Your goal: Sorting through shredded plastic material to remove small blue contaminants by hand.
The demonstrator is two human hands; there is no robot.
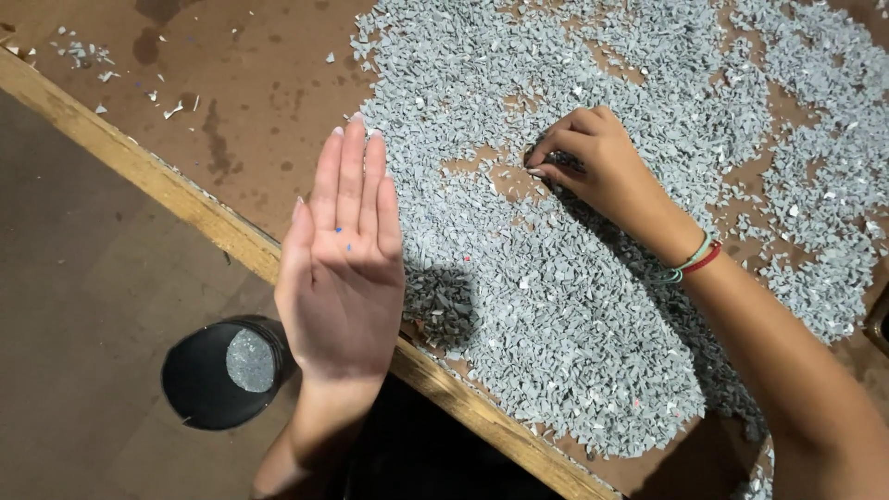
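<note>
Brown table (pixel 250 83) | grey chips (pixel 574 306) | black bucket (pixel 199 380) below edge

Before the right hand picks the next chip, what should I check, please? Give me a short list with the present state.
1. Left hand open and flat, palm up: ok.
2. Small blue bits lie on the palm: ok.
3. Right hand fingertips on the grey chips: ok.
4. Right hand has pinched a chip: cannot tell.
5. Black container below the table edge, open: ok.
</note>
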